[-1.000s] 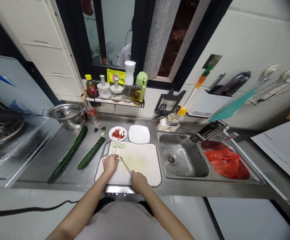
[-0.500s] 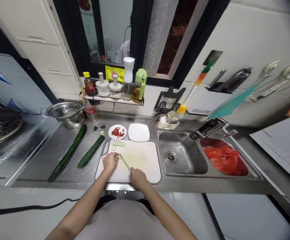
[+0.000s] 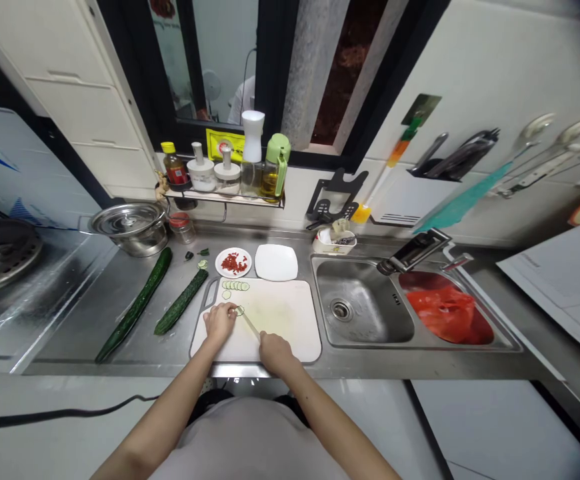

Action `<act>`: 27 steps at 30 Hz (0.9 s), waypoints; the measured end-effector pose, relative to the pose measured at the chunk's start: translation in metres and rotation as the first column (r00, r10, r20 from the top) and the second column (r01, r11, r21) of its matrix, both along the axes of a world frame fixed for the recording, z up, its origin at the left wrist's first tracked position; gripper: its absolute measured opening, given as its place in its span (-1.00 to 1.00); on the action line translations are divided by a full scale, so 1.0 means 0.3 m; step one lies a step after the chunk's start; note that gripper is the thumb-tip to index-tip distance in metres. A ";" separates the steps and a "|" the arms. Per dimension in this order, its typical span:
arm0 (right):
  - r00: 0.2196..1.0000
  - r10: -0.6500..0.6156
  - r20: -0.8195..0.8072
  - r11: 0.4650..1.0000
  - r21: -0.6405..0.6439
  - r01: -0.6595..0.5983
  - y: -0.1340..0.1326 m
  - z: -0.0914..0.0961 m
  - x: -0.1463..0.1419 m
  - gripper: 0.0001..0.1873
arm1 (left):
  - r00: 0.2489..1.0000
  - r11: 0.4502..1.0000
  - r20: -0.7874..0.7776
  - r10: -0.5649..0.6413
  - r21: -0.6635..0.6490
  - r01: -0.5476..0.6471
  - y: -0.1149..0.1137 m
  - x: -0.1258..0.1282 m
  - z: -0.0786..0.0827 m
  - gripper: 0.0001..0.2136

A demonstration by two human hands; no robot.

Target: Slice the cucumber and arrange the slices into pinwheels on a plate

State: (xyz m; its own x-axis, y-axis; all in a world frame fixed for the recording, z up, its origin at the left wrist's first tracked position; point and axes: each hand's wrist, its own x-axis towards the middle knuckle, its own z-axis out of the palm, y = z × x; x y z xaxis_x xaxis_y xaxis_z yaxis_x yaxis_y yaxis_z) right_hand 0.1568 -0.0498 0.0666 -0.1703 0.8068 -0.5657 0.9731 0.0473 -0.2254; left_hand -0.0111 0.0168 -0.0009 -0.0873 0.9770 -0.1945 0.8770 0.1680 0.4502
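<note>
My right hand (image 3: 275,352) grips the handle of a knife (image 3: 251,325), whose blade points up and left over the white cutting board (image 3: 290,333). At the blade's tip is a thin cucumber slice (image 3: 240,311). My left hand (image 3: 220,321) pinches the slice's left edge with its fingertips. Several cucumber slices (image 3: 235,286) lie in an overlapping row at the board's upper left, with a single slice (image 3: 227,295) just below them. Left of the board rest a shorter cut cucumber (image 3: 181,303) and a long whole cucumber (image 3: 135,307).
Behind the board stand a plate of chopped red pieces (image 3: 219,268) and a white square plate (image 3: 276,262). To the right is a steel sink (image 3: 370,313) with a red plastic bag (image 3: 443,313). A lidded pot (image 3: 143,230) stands at back left; seasoning jars line a shelf (image 3: 230,198).
The camera view has shifted slightly. Both hands, the knife and the slice stay in nearly the same place on the board.
</note>
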 end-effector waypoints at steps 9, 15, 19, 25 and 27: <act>1.000 0.013 0.021 1.000 -0.010 -0.013 -0.027 0.013 0.030 -0.69 | 1.000 1.000 -0.003 -0.010 -0.009 0.010 0.009 0.000 0.003 -0.77; 0.999 0.014 0.046 1.000 -0.013 -0.013 -0.043 0.017 0.047 -0.68 | 1.000 0.999 -0.022 -0.019 -0.042 0.018 0.027 -0.001 0.007 -0.77; 0.997 0.046 0.068 0.999 0.012 -0.047 -0.027 0.041 0.049 -0.67 | 1.000 0.999 -0.018 -0.024 -0.048 0.023 0.034 -0.002 0.011 -0.78; 0.980 0.140 0.140 0.985 0.080 -0.152 0.016 0.076 0.056 -0.64 | 1.000 0.999 -0.005 -0.023 -0.043 0.022 0.031 -0.003 0.012 -0.78; 0.973 0.155 0.172 0.979 0.107 -0.175 0.032 0.084 0.058 -0.64 | 1.000 0.999 -0.007 -0.027 -0.043 0.027 0.031 -0.004 0.013 -0.78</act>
State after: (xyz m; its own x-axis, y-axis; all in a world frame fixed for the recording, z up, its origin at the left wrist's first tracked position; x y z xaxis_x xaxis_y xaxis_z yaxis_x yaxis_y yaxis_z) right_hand 0.1742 -0.0402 0.0919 -0.2213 0.8392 -0.4968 0.9725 0.2277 -0.0485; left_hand -0.0123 0.0261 0.0030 -0.0626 0.9698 -0.2356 0.8847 0.1631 0.4366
